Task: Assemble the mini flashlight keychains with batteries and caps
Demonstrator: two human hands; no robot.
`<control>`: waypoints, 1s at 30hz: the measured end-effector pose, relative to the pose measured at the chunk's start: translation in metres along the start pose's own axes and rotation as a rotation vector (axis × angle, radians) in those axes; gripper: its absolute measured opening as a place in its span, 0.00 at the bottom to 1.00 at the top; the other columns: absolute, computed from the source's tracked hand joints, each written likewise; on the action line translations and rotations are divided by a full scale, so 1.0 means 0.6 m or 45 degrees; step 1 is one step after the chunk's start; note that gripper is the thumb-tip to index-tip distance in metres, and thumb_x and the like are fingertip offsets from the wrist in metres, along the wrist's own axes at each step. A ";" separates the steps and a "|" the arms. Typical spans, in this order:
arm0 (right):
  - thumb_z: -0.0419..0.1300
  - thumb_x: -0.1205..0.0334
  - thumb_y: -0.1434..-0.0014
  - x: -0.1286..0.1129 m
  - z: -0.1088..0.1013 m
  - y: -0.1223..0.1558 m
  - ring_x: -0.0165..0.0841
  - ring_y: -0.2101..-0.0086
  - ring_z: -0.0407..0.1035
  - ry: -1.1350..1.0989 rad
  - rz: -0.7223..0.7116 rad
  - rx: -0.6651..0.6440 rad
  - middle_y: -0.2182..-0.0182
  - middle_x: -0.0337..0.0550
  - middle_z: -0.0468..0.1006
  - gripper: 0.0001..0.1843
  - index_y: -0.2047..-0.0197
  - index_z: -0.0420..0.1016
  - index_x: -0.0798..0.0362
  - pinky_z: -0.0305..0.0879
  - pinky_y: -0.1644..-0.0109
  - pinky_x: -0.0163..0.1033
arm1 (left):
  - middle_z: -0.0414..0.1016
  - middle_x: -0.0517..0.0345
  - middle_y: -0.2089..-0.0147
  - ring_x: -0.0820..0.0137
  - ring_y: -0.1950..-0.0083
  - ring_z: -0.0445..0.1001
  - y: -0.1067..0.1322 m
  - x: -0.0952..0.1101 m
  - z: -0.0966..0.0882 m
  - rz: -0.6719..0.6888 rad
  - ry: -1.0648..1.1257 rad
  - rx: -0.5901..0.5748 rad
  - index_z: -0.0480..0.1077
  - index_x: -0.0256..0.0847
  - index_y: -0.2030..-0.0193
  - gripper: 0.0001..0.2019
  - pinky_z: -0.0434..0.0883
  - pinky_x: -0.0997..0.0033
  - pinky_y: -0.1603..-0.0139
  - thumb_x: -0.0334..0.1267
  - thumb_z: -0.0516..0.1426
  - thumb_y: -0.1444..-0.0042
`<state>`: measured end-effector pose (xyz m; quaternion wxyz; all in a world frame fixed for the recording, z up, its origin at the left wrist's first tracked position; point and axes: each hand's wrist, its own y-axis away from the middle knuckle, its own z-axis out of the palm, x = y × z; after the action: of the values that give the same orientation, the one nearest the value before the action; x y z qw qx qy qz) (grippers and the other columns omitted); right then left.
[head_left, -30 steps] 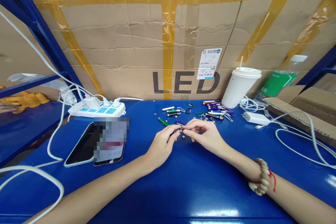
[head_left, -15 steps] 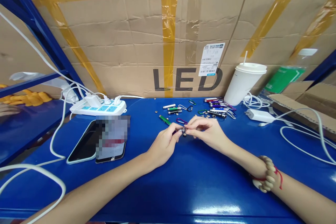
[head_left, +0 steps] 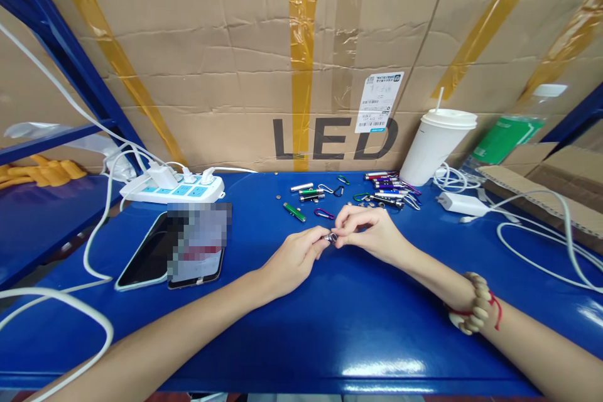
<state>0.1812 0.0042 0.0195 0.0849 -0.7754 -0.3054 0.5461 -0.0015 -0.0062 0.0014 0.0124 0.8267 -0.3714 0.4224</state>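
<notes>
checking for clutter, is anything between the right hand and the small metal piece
Nothing visible: the right hand has its fingertips at the small metal piece, with the left hand pinching it from the other side. The green penlight lies farther back on the blue table, not between them.

A broad brown cardboard panel [head_left: 254,44] is standing upright, with amber tape [head_left: 301,44] running across and down it, black LED lettering [head_left: 318,138] sitting low on its face and a white label [head_left: 379,102] slanting there too. In front of the panel, a glossy blue surface [head_left: 367,326] is stretching out, catching pale glare [head_left: 384,367] far from it. Blue metal bars [head_left: 61,38] are flanking the panel, and another blue surface [head_left: 51,226] is extending to its left.
</notes>
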 end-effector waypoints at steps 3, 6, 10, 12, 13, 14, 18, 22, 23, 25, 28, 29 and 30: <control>0.66 0.53 0.56 -0.001 0.000 0.002 0.27 0.76 0.65 -0.023 0.014 -0.023 0.78 0.40 0.72 0.13 0.83 0.76 0.52 0.64 0.72 0.35 | 0.65 0.61 0.73 0.75 0.72 0.63 0.001 -0.001 0.000 0.018 -0.022 -0.010 0.65 0.40 0.65 0.13 0.61 0.77 0.68 0.37 0.42 0.39; 0.67 0.53 0.57 0.000 0.001 0.004 0.27 0.76 0.65 -0.044 0.015 -0.037 0.78 0.40 0.71 0.14 0.84 0.74 0.53 0.64 0.73 0.35 | 0.67 0.59 0.71 0.74 0.71 0.65 0.002 -0.002 0.001 0.045 -0.039 -0.006 0.67 0.39 0.62 0.13 0.62 0.77 0.67 0.36 0.42 0.39; 0.67 0.54 0.58 -0.003 0.004 0.005 0.27 0.77 0.65 -0.045 0.022 -0.031 0.78 0.39 0.70 0.15 0.86 0.71 0.54 0.63 0.74 0.34 | 0.71 0.57 0.67 0.73 0.68 0.68 0.003 0.000 0.000 0.070 -0.045 0.037 0.69 0.40 0.58 0.13 0.65 0.76 0.64 0.35 0.44 0.39; 0.68 0.53 0.59 -0.006 0.005 0.006 0.27 0.77 0.64 -0.028 0.039 -0.019 0.79 0.39 0.70 0.17 0.87 0.69 0.54 0.62 0.75 0.34 | 0.72 0.56 0.66 0.73 0.67 0.69 0.004 0.002 0.000 0.068 -0.045 0.070 0.69 0.40 0.57 0.13 0.66 0.75 0.61 0.35 0.45 0.39; 0.68 0.53 0.60 -0.006 0.006 0.007 0.27 0.77 0.64 -0.019 0.049 -0.011 0.79 0.39 0.70 0.18 0.87 0.68 0.54 0.61 0.75 0.33 | 0.73 0.56 0.65 0.72 0.66 0.70 0.004 0.003 0.001 0.065 -0.045 0.085 0.69 0.41 0.57 0.13 0.66 0.74 0.61 0.36 0.46 0.40; 0.68 0.53 0.60 -0.007 0.007 0.007 0.27 0.77 0.64 -0.013 0.061 -0.005 0.79 0.39 0.70 0.18 0.87 0.67 0.54 0.60 0.76 0.33 | 0.73 0.56 0.65 0.72 0.66 0.70 0.004 0.003 0.002 0.064 -0.047 0.103 0.69 0.41 0.57 0.12 0.67 0.74 0.60 0.36 0.46 0.40; 0.67 0.50 0.59 -0.002 0.010 0.008 0.27 0.77 0.64 -0.016 0.127 0.010 0.78 0.40 0.70 0.19 0.85 0.67 0.55 0.57 0.78 0.32 | 0.74 0.56 0.64 0.71 0.65 0.71 0.005 0.002 0.005 0.073 -0.082 0.193 0.70 0.41 0.59 0.11 0.68 0.73 0.60 0.37 0.48 0.40; 0.66 0.50 0.59 0.005 0.010 0.008 0.26 0.77 0.64 -0.026 0.171 0.020 0.77 0.39 0.71 0.18 0.84 0.68 0.55 0.59 0.76 0.32 | 0.75 0.57 0.63 0.71 0.63 0.72 0.004 0.000 0.007 0.086 -0.143 0.253 0.70 0.42 0.59 0.10 0.68 0.74 0.59 0.36 0.49 0.41; 0.67 0.51 0.59 0.006 0.010 0.007 0.26 0.77 0.64 -0.029 0.183 0.020 0.77 0.38 0.71 0.18 0.84 0.68 0.55 0.60 0.76 0.32 | 0.75 0.57 0.62 0.71 0.63 0.72 0.004 -0.001 0.007 0.089 -0.155 0.260 0.70 0.42 0.59 0.09 0.68 0.75 0.58 0.35 0.49 0.41; 0.67 0.52 0.58 0.008 0.010 0.007 0.26 0.77 0.65 -0.036 0.206 0.019 0.77 0.38 0.71 0.16 0.83 0.69 0.55 0.60 0.75 0.31 | 0.75 0.57 0.62 0.72 0.62 0.72 0.003 -0.001 0.007 0.093 -0.171 0.266 0.70 0.41 0.58 0.09 0.68 0.75 0.58 0.34 0.50 0.41; 0.67 0.53 0.58 0.009 0.010 0.007 0.26 0.76 0.65 -0.037 0.233 0.018 0.77 0.38 0.72 0.15 0.83 0.70 0.55 0.61 0.74 0.31 | 0.75 0.58 0.61 0.72 0.62 0.72 0.002 0.000 0.006 0.088 -0.189 0.282 0.70 0.42 0.58 0.09 0.68 0.75 0.58 0.34 0.50 0.41; 0.67 0.53 0.58 0.009 0.010 0.007 0.26 0.76 0.65 -0.033 0.241 0.021 0.77 0.38 0.72 0.15 0.82 0.70 0.55 0.61 0.74 0.31 | 0.75 0.58 0.61 0.71 0.61 0.72 0.002 0.000 0.006 0.087 -0.192 0.286 0.70 0.42 0.58 0.10 0.68 0.75 0.58 0.34 0.50 0.41; 0.67 0.53 0.58 0.009 0.010 0.007 0.26 0.76 0.65 -0.029 0.248 0.027 0.77 0.38 0.72 0.15 0.82 0.70 0.55 0.61 0.74 0.32 | 0.76 0.58 0.61 0.71 0.61 0.72 0.002 0.001 0.006 0.087 -0.194 0.289 0.70 0.43 0.57 0.10 0.68 0.75 0.58 0.34 0.50 0.41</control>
<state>0.1788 0.0030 0.0110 0.0362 -0.7943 -0.2237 0.5637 0.0004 -0.0084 -0.0010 -0.1237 0.8394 -0.3489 0.3981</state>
